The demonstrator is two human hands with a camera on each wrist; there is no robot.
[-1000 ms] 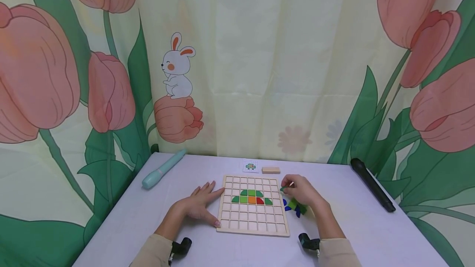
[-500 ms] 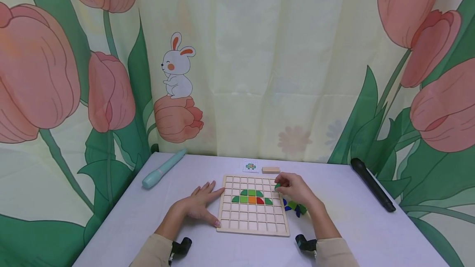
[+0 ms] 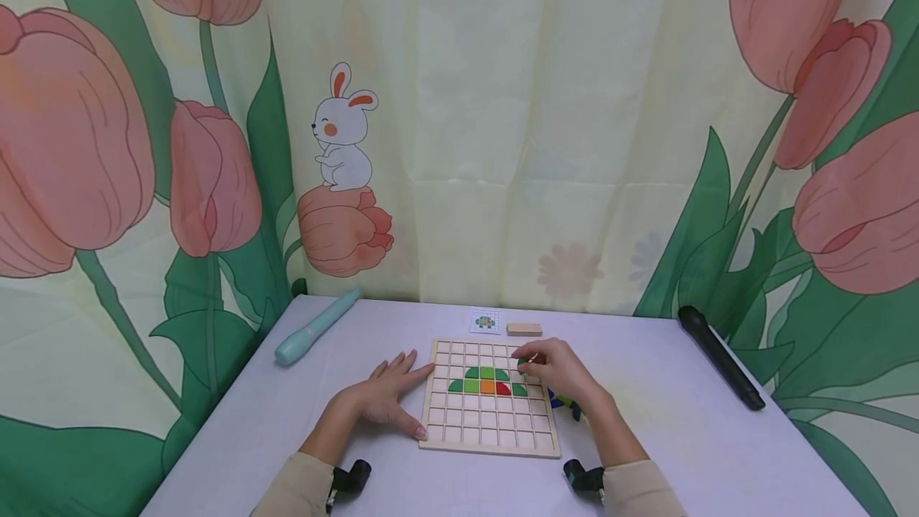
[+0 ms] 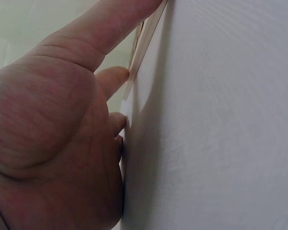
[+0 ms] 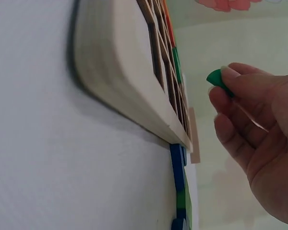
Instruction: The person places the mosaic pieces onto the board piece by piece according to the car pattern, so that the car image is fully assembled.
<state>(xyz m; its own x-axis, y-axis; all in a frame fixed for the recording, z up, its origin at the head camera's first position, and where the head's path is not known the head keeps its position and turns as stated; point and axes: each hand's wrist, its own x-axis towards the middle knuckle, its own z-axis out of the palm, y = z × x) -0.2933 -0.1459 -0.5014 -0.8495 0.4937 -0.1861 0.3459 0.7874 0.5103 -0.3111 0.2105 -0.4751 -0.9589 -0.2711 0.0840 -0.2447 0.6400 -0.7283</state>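
My right hand point(image 3: 562, 367) pinches a dark green quarter-round tile point(image 5: 215, 77) between thumb and fingertips, above the right part of a wooden grid board point(image 3: 487, 443). My left hand point(image 3: 388, 399) lies spread at the board's left side, thumb and index fingertip touching its edge; the left wrist view shows the thumb point(image 4: 120, 21) along that rim. Set in the grid are dark green quarter-rounds, light green squares, an orange square point(image 3: 487, 387) and a red quarter-round point(image 3: 502, 389). Blue and green pieces point(image 5: 178, 167) lie beside the board's right edge, partly hidden behind the right hand in the head view.
Behind the board are a small printed pattern card point(image 3: 485, 321) and a wooden block point(image 3: 524, 329). A teal wand-shaped object point(image 3: 316, 328) lies at the back left, and a black rod-shaped object point(image 3: 720, 357) along the right table edge. A tulip-print curtain point(image 3: 474, 142) hangs behind.
My right hand has moved left with the green tile, from beside the board's right edge to over the grid. The left hand has stayed in place.
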